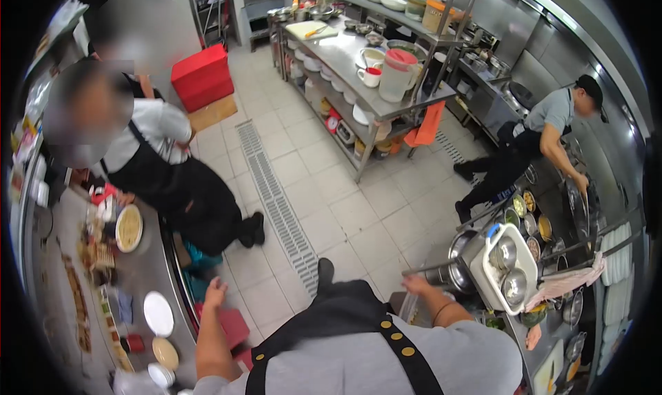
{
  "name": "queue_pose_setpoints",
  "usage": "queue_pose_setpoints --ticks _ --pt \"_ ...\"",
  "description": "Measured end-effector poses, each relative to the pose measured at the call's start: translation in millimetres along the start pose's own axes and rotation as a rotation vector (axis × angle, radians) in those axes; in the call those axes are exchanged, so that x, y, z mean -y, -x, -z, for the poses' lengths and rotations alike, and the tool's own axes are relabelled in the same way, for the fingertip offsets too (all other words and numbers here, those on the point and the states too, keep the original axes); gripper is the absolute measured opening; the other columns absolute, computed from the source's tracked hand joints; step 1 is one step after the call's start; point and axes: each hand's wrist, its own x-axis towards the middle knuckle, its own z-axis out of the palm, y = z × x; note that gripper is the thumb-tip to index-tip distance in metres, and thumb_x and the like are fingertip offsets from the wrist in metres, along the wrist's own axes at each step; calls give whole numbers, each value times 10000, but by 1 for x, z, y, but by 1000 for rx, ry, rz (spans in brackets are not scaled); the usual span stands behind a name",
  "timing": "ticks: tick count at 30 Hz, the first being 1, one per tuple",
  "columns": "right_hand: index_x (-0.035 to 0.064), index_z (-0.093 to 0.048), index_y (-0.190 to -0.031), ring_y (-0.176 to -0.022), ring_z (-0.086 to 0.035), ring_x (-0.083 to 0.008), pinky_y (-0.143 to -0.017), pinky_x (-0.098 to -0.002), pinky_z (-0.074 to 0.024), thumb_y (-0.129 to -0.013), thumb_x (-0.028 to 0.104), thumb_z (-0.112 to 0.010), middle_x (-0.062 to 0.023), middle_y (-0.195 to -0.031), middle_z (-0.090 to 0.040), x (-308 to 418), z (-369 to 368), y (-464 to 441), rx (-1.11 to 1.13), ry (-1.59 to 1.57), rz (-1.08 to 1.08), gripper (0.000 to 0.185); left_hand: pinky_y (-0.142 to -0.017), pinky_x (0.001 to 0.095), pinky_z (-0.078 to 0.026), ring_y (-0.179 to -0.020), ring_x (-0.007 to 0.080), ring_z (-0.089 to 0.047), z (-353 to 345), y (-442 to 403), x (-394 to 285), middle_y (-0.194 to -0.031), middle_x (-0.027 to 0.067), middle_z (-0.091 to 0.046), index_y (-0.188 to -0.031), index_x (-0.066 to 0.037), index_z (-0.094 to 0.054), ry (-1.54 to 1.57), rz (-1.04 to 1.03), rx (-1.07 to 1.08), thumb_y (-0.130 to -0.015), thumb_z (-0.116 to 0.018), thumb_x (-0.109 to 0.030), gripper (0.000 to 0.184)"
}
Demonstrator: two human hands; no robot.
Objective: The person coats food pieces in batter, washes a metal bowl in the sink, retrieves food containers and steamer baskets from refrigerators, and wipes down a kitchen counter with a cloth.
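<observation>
My left hand (216,294) hangs in the air beside the left counter, above a red box (233,326). Its fingers are loosely apart, with nothing seen in them. On the right, my right hand (418,285) points inward with fingers stretched out, and it holds nothing that I can see. Just above it reaches a long dark handle (431,266), apparently from a metal pan (462,249); I cannot tell if they touch. A white tub (485,269) with metal bowls (514,285) stands farther right.
A co-worker in a black apron (183,191) stands at the left counter, near a bowl of food (129,228) and a white plate (158,314). Another person (541,129) leans at the right station. A floor drain (276,202) runs ahead; a steel table (345,64) stands beyond.
</observation>
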Motion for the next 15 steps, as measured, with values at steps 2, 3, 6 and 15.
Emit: queue_pose_setpoints --ticks 2,3,6,15 --pt "60 -731 -1014 -703 -674 -224 -652 -379 -549 -878 354 -671 -105 -763 -697 -54 -26 -59 196 241 87 330 -1079 384 -421 -1324 310 -514 -3 -46 -75 -1441 224 -522 -1451 -3 -451 144 -143 -52 -931 -688 -264 629" --pt "65 -726 -1050 -712 -674 -224 -652 -381 -549 -864 332 -677 -114 -777 -690 -50 -24 -73 365 553 276 329 -1072 375 -427 -1306 293 -533 -13 -67 -87 -1416 213 -549 -1420 -4 -492 62 -214 -58 -925 -694 -273 599" --pt "98 -705 -1142 -752 -682 -257 -675 -408 -550 -825 299 -679 -134 -833 -693 43 -2 -77 480 426 -16 376 -1049 380 -451 -1243 297 -592 -63 -110 -151 -1309 191 -636 -1322 -30 -609 -147 -188 -69 -919 -670 -405 555" --pt "63 -717 -1051 -980 -670 -355 -843 -429 -532 -873 423 -647 -183 -1036 -712 380 105 -289 -16 245 517 408 -941 392 -500 -1034 258 -656 -199 -258 -183 -1184 117 -686 -1216 -85 -657 -331 -485 827 -994 -512 -402 413"
